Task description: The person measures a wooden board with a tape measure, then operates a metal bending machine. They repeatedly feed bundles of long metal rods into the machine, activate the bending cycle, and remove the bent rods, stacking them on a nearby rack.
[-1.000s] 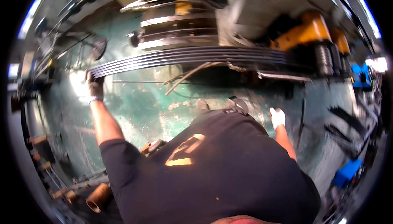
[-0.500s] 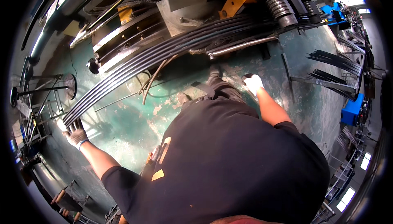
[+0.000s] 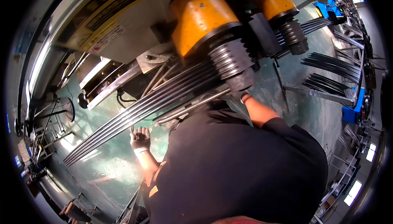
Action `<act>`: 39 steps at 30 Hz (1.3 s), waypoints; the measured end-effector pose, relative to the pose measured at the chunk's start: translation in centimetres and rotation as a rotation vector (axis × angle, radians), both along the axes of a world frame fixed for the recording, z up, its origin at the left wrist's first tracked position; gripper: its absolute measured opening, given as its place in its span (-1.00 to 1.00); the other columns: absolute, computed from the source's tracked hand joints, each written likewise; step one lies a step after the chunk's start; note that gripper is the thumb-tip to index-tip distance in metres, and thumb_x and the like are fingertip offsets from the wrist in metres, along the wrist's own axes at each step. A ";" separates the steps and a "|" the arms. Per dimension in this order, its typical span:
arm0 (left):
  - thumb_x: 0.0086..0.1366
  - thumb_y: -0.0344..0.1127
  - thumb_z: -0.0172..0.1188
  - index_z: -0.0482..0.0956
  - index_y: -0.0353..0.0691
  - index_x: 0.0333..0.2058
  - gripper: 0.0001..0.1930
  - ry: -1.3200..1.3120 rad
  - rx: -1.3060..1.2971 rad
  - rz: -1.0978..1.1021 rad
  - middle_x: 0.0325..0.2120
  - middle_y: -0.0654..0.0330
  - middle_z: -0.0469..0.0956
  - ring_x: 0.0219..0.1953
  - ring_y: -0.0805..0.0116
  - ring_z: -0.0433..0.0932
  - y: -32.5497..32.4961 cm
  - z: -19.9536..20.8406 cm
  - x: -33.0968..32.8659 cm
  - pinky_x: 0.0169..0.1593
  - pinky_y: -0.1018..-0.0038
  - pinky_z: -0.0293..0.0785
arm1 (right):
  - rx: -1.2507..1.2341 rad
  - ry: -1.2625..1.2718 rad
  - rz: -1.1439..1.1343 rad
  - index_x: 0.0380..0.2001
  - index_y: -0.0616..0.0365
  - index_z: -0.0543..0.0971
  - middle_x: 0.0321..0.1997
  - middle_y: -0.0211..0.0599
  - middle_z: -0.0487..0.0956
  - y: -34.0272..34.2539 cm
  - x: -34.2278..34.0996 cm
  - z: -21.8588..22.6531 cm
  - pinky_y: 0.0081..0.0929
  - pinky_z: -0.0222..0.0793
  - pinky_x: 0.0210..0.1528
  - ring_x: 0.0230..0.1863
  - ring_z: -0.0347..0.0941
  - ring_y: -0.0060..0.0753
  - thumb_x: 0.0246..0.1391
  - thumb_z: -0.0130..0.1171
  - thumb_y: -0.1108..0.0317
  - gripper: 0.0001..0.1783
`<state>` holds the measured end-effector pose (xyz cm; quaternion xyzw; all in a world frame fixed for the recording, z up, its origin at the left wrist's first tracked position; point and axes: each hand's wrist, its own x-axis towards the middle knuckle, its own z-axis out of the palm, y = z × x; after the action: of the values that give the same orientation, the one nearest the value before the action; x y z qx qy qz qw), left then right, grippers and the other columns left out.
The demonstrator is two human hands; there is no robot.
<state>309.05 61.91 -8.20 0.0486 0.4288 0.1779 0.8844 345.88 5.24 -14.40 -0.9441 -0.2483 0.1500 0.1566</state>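
Observation:
Several long dark metal rods (image 3: 137,111) run in a row from the lower left up to the machine, passing beneath its orange cylinders. My left hand (image 3: 141,139), in a pale glove, is raised just on my side of the rods with fingers spread; nothing shows in it. A shiny metal bar (image 3: 192,106) lies between the rods and my body. My right hand (image 3: 238,96) reaches to the underside of the nearer threaded metal part (image 3: 233,62). That part and shadow hide most of its fingers, so its grip cannot be seen.
Two orange cylinders (image 3: 204,17) of the machine overhang the rods. To the right, a metal rack (image 3: 327,94) carries bundles of thin dark rods, with a blue box (image 3: 353,108) beside it. A round-based stand (image 3: 67,109) is at the far left.
My left hand has let go of the rods' left ends and come right, closer to my body. My right hand has moved left to beneath the threaded part. The machine looms larger in view.

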 end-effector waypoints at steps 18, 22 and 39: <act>0.46 -0.23 0.21 0.55 -0.08 -0.06 -0.84 0.505 0.488 -0.426 -0.42 0.12 0.63 -0.54 0.21 0.54 -6.0 1.4 9.5 -0.47 0.30 0.54 | -0.217 0.510 -0.621 -0.28 0.19 0.76 -0.19 0.14 0.71 -4.7 -14.4 4.5 -0.08 0.54 -0.04 -0.13 0.68 0.19 0.16 0.21 -0.05 -0.53; 0.46 -0.12 -0.06 0.47 0.07 -0.06 -0.80 0.345 0.282 -0.630 -0.16 0.19 0.41 -0.02 0.14 0.38 -6.0 -4.9 6.7 0.01 0.18 0.34 | -0.183 0.736 -0.794 -0.25 0.14 0.79 -0.12 0.06 0.74 -8.0 -21.0 7.0 -0.17 0.53 0.03 -0.02 0.68 0.08 0.03 0.30 -0.03 -0.55; 0.61 -0.01 -0.06 0.49 -0.20 -0.17 -0.64 -0.131 0.545 -0.021 -0.20 0.19 0.50 -0.20 0.27 0.45 -3.4 13.8 12.0 0.05 0.23 0.39 | 0.696 0.153 -0.771 0.11 0.24 0.64 -0.01 0.09 0.72 1.0 -2.4 23.7 -0.21 0.47 0.15 0.09 0.64 0.07 0.28 0.22 0.06 -0.49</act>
<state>321.07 58.51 5.64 0.2773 0.3067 0.2802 0.8663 343.44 6.24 9.33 -0.8453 0.0943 0.0586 0.5227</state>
